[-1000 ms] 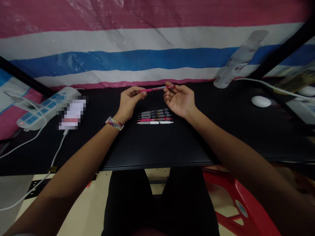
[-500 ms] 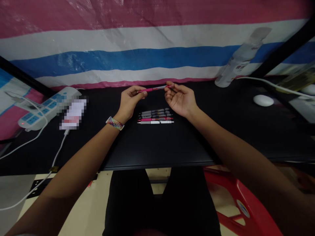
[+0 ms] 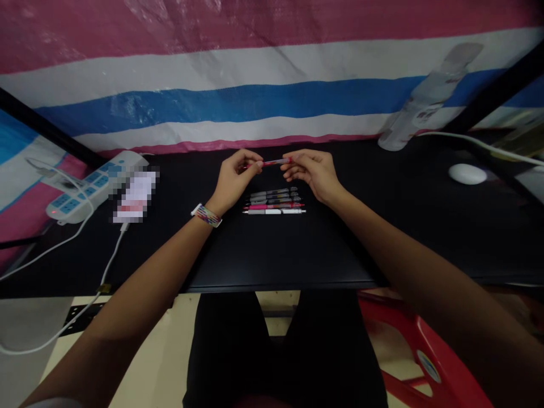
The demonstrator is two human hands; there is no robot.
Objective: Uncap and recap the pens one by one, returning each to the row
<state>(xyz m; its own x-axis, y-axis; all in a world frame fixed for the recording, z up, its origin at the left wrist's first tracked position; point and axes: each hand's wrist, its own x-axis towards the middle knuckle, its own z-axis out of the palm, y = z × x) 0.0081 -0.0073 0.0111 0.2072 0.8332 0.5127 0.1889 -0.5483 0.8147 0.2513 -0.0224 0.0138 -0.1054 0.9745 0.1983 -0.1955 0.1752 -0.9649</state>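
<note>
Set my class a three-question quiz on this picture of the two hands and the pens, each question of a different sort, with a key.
1. True or false: the left hand and right hand have their fingers at opposite ends of one red pen.
2. Which pen in the row lies nearest the front edge of the desk?
A) the pink pen
B) the white and grey pen
C) a dark pen
3. Fill in: the patterned bracelet is on the ____ wrist.
Key: 1 true; 2 B; 3 left.
</note>
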